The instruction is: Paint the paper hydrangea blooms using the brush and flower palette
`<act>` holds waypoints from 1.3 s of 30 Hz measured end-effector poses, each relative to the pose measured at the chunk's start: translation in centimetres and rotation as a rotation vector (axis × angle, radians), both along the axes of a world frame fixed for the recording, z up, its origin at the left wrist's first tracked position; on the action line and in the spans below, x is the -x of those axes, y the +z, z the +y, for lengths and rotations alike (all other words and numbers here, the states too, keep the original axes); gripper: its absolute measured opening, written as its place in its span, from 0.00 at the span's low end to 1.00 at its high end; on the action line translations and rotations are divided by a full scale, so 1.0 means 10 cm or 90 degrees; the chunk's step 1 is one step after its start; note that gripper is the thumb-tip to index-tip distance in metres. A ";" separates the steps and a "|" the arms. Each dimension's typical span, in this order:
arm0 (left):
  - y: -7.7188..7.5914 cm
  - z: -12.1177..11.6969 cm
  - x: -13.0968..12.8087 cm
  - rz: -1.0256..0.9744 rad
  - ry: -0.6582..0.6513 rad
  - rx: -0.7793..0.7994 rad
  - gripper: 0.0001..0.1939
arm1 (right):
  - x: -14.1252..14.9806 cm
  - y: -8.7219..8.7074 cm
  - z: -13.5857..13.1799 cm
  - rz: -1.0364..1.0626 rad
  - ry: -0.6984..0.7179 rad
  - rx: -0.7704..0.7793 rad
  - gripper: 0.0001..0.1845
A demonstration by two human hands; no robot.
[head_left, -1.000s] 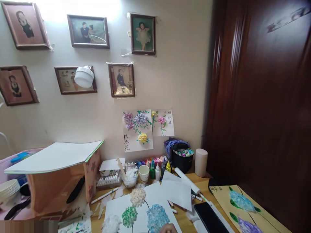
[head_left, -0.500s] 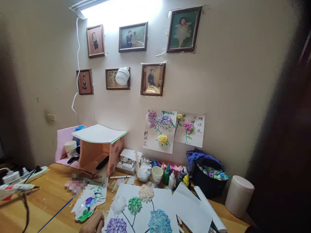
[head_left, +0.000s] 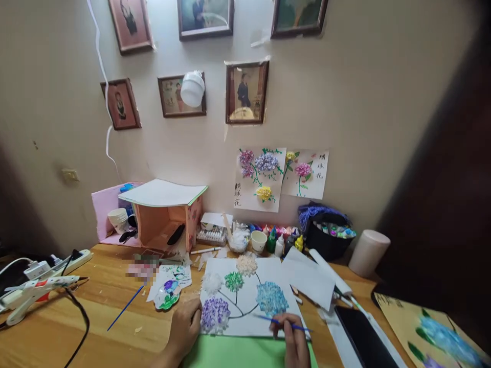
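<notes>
A white sheet [head_left: 245, 327] carries textured flower heads joined by dark painted stems. On it are a purple flower [head_left: 215, 312], a blue flower [head_left: 271, 298], a green flower [head_left: 233, 281], a white one and a cream one. My left hand [head_left: 186, 323] rests at the sheet's left edge beside the purple flower, fingers curled in; whatever is inside them is hidden. My right hand [head_left: 292, 337] is closed on a blue paintbrush [head_left: 301, 327], its tip pointing left over the sheet below the blue flower.
Left of the sheet lie a paint palette [head_left: 168, 295], another blue brush [head_left: 125, 308] and a glue gun [head_left: 42, 291]. Paint bottles [head_left: 279, 245], a paper cup [head_left: 259, 242] and a black bag [head_left: 330, 240] line the wall. A phone [head_left: 364, 337] lies right.
The view has tilted down and shows more of the table. My right hand, out of view before, now appears with the paintbrush over the sheet. More of my left hand shows.
</notes>
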State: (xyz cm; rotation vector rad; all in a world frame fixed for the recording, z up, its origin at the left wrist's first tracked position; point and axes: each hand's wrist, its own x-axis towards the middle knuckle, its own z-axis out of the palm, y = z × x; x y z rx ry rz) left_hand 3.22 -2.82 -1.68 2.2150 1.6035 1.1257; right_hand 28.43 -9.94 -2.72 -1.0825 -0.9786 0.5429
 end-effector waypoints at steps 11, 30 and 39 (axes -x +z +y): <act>0.04 0.07 0.05 -0.206 -0.036 0.179 0.10 | 0.27 0.05 0.05 -0.032 0.007 -0.041 0.08; 0.54 0.36 0.77 0.023 0.101 0.188 0.13 | 0.34 -0.02 0.25 0.034 0.131 0.002 0.05; 0.35 0.36 1.10 0.276 0.071 0.337 0.50 | 0.33 -0.03 0.25 0.046 0.116 0.011 0.04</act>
